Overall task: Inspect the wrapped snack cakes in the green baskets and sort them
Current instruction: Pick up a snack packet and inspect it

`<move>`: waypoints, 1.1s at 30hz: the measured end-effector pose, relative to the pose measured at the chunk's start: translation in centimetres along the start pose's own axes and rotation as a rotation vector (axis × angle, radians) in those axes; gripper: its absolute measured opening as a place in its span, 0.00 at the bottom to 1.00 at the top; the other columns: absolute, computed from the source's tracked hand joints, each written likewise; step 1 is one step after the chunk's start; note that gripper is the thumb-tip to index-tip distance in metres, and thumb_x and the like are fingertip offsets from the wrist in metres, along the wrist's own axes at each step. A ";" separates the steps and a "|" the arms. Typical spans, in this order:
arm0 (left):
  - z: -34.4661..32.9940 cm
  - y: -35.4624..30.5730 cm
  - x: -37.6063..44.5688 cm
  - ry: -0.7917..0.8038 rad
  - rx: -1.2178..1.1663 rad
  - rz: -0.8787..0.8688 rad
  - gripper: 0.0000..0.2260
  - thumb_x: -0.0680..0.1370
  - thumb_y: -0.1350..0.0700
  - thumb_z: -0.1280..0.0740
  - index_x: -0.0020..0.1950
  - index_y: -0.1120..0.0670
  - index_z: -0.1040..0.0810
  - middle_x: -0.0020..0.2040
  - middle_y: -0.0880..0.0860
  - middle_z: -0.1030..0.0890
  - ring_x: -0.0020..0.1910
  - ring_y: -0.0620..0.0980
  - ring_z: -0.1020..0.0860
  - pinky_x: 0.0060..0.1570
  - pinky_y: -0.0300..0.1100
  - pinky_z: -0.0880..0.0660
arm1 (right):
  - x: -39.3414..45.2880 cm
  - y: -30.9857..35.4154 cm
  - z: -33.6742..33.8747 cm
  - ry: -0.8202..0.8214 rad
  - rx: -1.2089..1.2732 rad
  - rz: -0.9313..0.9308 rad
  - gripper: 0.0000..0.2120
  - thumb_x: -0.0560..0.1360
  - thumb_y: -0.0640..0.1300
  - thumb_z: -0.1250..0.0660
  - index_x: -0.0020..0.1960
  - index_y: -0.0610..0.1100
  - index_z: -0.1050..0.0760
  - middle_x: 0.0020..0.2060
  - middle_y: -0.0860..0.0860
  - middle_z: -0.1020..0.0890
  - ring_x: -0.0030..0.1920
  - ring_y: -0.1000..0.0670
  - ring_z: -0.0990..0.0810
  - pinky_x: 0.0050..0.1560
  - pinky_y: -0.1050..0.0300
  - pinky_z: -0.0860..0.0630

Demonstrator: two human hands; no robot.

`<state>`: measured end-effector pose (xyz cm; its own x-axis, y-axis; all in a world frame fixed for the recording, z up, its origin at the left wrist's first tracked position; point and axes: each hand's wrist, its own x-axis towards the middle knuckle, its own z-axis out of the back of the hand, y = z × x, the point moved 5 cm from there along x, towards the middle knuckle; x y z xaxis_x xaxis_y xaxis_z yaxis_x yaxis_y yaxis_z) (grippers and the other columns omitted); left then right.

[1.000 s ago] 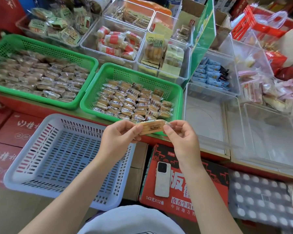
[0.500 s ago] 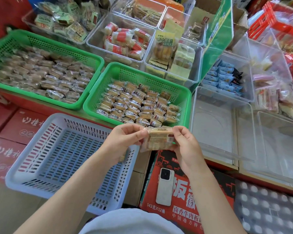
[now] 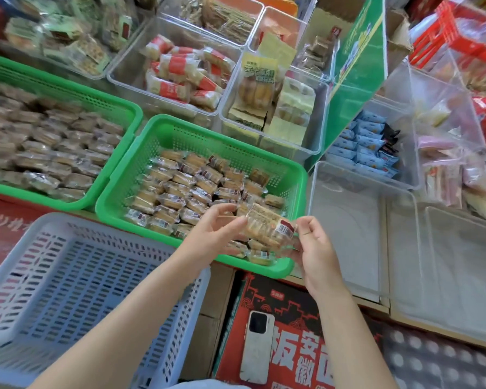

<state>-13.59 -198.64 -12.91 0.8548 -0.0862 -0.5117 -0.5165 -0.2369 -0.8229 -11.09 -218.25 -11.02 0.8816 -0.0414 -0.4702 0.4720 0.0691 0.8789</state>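
Crowded shelf; over the green slotted plastic basket point(image 3: 264, 155)'s near rim, my left hand point(image 3: 211, 237) and right hand point(image 3: 314, 248) pinch one clear-wrapped tan snack cake point(image 3: 267, 226); lavender slotted basket point(image 3: 68, 276) at eight o'clock lies open.

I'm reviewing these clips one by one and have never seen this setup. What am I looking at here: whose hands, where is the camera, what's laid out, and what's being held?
There is no machine here: a person works with two bare hands, and one wide-angle camera worn on the head looks forward and down at them.

The left hand and the right hand together hold one wrapped snack cake by its ends, fingers pinching the clear wrapper, above the near edge of a green basket that holds many similar cakes. A second green basket of wrapped cakes sits to the left.

Nearer the person is a white basket with nothing visible in it. To the right stand clear plastic bins; behind are more bins of other packaged snacks. A phone lies on a red carton below the hands.
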 end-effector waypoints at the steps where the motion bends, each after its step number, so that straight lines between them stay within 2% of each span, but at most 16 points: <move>1: -0.5 0.1 0.7 0.017 -0.013 0.015 0.22 0.76 0.48 0.29 0.69 0.48 0.27 0.60 0.50 0.19 0.53 0.48 0.15 0.48 0.48 0.17 | 0.7 0.1 0.0 0.010 -0.010 0.006 0.12 0.85 0.48 0.44 0.46 0.43 0.29 0.45 0.43 0.20 0.42 0.45 0.20 0.38 0.52 0.18; 4: -1.3 0.2 2.8 -0.005 -0.104 -0.008 0.20 0.77 0.55 0.28 0.68 0.48 0.25 0.52 0.56 0.16 0.50 0.53 0.15 0.45 0.47 0.18 | 2.5 0.1 -0.5 0.052 0.052 -0.005 0.14 0.82 0.54 0.40 0.51 0.43 0.28 0.47 0.43 0.19 0.45 0.44 0.17 0.41 0.48 0.17; 6: -1.3 0.1 4.0 -0.049 -0.125 -0.029 0.19 0.77 0.57 0.27 0.67 0.49 0.23 0.53 0.59 0.16 0.49 0.53 0.15 0.45 0.49 0.18 | 3.5 -0.1 -1.0 0.126 0.045 -0.032 0.21 0.75 0.59 0.35 0.57 0.42 0.29 0.52 0.42 0.18 0.50 0.42 0.16 0.42 0.46 0.18; 7: -1.2 0.2 4.5 -0.058 -0.144 -0.019 0.18 0.76 0.57 0.26 0.65 0.50 0.23 0.52 0.58 0.16 0.48 0.53 0.15 0.44 0.49 0.18 | 3.9 -0.3 -1.2 0.155 0.033 -0.043 0.23 0.73 0.58 0.32 0.58 0.43 0.28 0.52 0.42 0.17 0.50 0.42 0.16 0.41 0.48 0.18; 10: -1.0 0.1 5.7 -0.030 -0.161 0.023 0.14 0.71 0.50 0.26 0.55 0.51 0.22 0.47 0.53 0.16 0.46 0.51 0.17 0.41 0.48 0.18 | 5.2 -1.1 -1.6 0.199 0.076 -0.060 0.17 0.71 0.50 0.29 0.56 0.43 0.24 0.46 0.45 0.16 0.46 0.45 0.17 0.35 0.54 0.21; 12: -0.7 0.0 6.4 0.008 -0.151 0.029 0.12 0.72 0.48 0.27 0.50 0.52 0.23 0.47 0.56 0.17 0.45 0.55 0.18 0.41 0.49 0.18 | 5.9 -1.7 -1.9 0.234 0.173 -0.106 0.14 0.72 0.46 0.30 0.55 0.43 0.24 0.44 0.46 0.16 0.43 0.47 0.18 0.34 0.56 0.22; 15: -0.3 -0.4 7.3 0.024 -0.173 0.000 0.06 0.75 0.54 0.30 0.47 0.56 0.23 0.42 0.55 0.18 0.37 0.50 0.20 0.32 0.40 0.22 | 6.4 -2.4 -2.3 0.304 0.310 -0.183 0.15 0.71 0.47 0.29 0.55 0.42 0.25 0.47 0.44 0.16 0.44 0.47 0.17 0.36 0.54 0.21; 17: -0.1 -0.4 7.8 0.001 -0.155 -0.012 0.03 0.77 0.57 0.31 0.48 0.57 0.20 0.38 0.51 0.18 0.35 0.48 0.20 0.33 0.39 0.22 | 6.9 -2.5 -2.0 0.277 0.312 -0.189 0.18 0.69 0.49 0.27 0.55 0.42 0.24 0.48 0.44 0.16 0.45 0.47 0.17 0.38 0.54 0.20; 18: 0.2 -0.2 8.1 -0.028 -0.116 -0.010 0.03 0.78 0.59 0.31 0.49 0.57 0.19 0.39 0.51 0.17 0.37 0.49 0.18 0.35 0.40 0.21 | 7.3 -2.6 -1.6 0.229 0.285 -0.175 0.18 0.69 0.48 0.27 0.55 0.43 0.24 0.49 0.44 0.16 0.47 0.47 0.17 0.41 0.54 0.20; 20: 1.0 0.5 8.6 -0.137 0.103 -0.021 0.05 0.82 0.60 0.33 0.54 0.54 0.18 0.46 0.49 0.14 0.45 0.49 0.16 0.43 0.41 0.19 | 8.4 -2.4 -0.1 0.089 0.154 -0.084 0.14 0.72 0.46 0.26 0.56 0.48 0.24 0.52 0.46 0.16 0.51 0.45 0.17 0.49 0.51 0.20; 22: 1.8 1.5 8.6 -0.215 0.516 -0.120 0.09 0.83 0.57 0.35 0.62 0.50 0.20 0.56 0.44 0.17 0.55 0.44 0.19 0.54 0.39 0.22 | 9.5 -1.0 1.3 -0.059 -0.076 0.075 0.13 0.75 0.42 0.26 0.55 0.53 0.24 0.52 0.49 0.17 0.53 0.48 0.18 0.54 0.52 0.22; 24: 2.0 2.8 8.2 -0.234 0.960 -0.282 0.14 0.82 0.54 0.35 0.68 0.53 0.23 0.63 0.47 0.21 0.64 0.47 0.25 0.63 0.42 0.28 | 10.7 0.9 2.0 -0.172 -0.364 0.278 0.13 0.76 0.39 0.28 0.56 0.51 0.26 0.51 0.53 0.19 0.52 0.53 0.19 0.53 0.59 0.24; 26: 2.1 5.0 7.6 -0.221 1.268 -0.344 0.18 0.81 0.49 0.39 0.68 0.55 0.23 0.66 0.54 0.22 0.67 0.54 0.26 0.66 0.50 0.29 | 12.0 2.4 1.6 -0.242 -0.726 0.541 0.14 0.76 0.36 0.29 0.59 0.44 0.24 0.52 0.51 0.20 0.52 0.50 0.22 0.53 0.60 0.27; 28: 2.1 6.7 7.3 -0.206 1.428 -0.275 0.23 0.79 0.45 0.43 0.68 0.54 0.23 0.68 0.56 0.23 0.69 0.57 0.27 0.68 0.54 0.32 | 13.9 2.1 0.2 -0.249 -1.091 0.707 0.14 0.74 0.34 0.30 0.59 0.40 0.23 0.52 0.45 0.20 0.52 0.43 0.24 0.54 0.53 0.29; 31: 1.9 7.3 7.3 -0.210 1.495 -0.249 0.24 0.78 0.44 0.44 0.69 0.53 0.24 0.69 0.54 0.23 0.71 0.56 0.29 0.69 0.53 0.35 | 16.7 0.3 -1.6 -0.195 -1.411 0.638 0.11 0.74 0.35 0.31 0.55 0.42 0.25 0.46 0.46 0.20 0.49 0.42 0.25 0.48 0.49 0.33; 33: 1.8 7.0 7.4 -0.206 1.514 -0.227 0.25 0.78 0.43 0.44 0.69 0.52 0.24 0.69 0.54 0.23 0.71 0.56 0.29 0.68 0.55 0.32 | 17.9 -0.6 -2.1 -0.150 -1.453 0.573 0.10 0.76 0.36 0.32 0.55 0.42 0.28 0.42 0.48 0.22 0.47 0.43 0.27 0.46 0.51 0.39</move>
<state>-10.97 -199.20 -22.96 0.9639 -0.0246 -0.2650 -0.0560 0.9546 -0.2924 4.38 -216.89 -20.14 0.9712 0.2370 -0.0239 -0.2351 0.9699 0.0628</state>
